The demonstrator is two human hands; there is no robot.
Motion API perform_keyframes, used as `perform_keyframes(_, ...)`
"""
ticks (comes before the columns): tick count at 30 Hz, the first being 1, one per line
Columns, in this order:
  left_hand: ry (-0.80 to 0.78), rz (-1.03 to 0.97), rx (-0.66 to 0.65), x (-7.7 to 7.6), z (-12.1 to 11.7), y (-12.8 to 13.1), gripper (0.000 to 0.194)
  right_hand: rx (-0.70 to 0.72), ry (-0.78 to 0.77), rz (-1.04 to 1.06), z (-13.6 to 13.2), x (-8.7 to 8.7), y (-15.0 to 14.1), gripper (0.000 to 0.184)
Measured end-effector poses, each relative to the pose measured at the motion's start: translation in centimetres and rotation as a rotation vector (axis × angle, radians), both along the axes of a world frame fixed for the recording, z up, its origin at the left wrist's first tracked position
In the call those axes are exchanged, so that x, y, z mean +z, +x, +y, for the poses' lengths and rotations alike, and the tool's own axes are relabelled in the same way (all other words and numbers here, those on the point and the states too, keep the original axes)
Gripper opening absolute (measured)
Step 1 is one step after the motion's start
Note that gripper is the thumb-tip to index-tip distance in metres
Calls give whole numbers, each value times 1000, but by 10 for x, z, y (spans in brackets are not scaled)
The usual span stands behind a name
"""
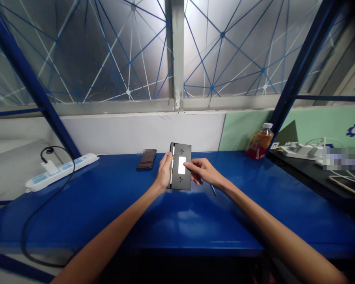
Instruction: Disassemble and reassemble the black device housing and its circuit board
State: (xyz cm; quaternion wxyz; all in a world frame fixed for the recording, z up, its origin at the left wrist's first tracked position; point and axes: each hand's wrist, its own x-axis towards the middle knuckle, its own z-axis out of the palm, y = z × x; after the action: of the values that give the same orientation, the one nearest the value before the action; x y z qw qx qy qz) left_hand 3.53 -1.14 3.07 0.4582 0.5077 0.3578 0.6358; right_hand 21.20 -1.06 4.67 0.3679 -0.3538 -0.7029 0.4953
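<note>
A black notebook-like cover (pixel 181 153) with a bright white label in its middle is held up above the blue table (pixel 177 221). My left hand (pixel 163 173) grips its left edge, fingers wrapped round the spine. My right hand (pixel 201 170) holds its right edge, thumb near the white label. A thin pen-like stick (pixel 213 190) shows just below my right wrist; I cannot tell whether the hand holds it or it lies on the table.
A dark phone (pixel 147 159) lies flat on the table behind my left hand. A white power strip (pixel 60 170) with a black cable sits at the left. A bottle of amber drink (pixel 260 142) stands at the right, with more sockets and cables beyond.
</note>
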Motion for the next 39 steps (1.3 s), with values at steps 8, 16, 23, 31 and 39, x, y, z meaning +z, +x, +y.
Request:
perform_keyframes(8,104,68,-4,13,-6,1,29,25,54,12,-1,1,0,37)
perform_keyframes(16,153,102,11,18,-12,0,26,66,66,27,-1,1,1,35)
perform_keyframes(23,186,101,-41,19,-8,-3,28,83,68,58,-3,3,1,35)
perform_keyframes(31,3,-71,-123,6,1,-3,30,65,49,43,-3,2,2,39)
perform_keyframes(39,-112,-181,-219,1,6,-3,35,58,44,7,-4,2,1,36)
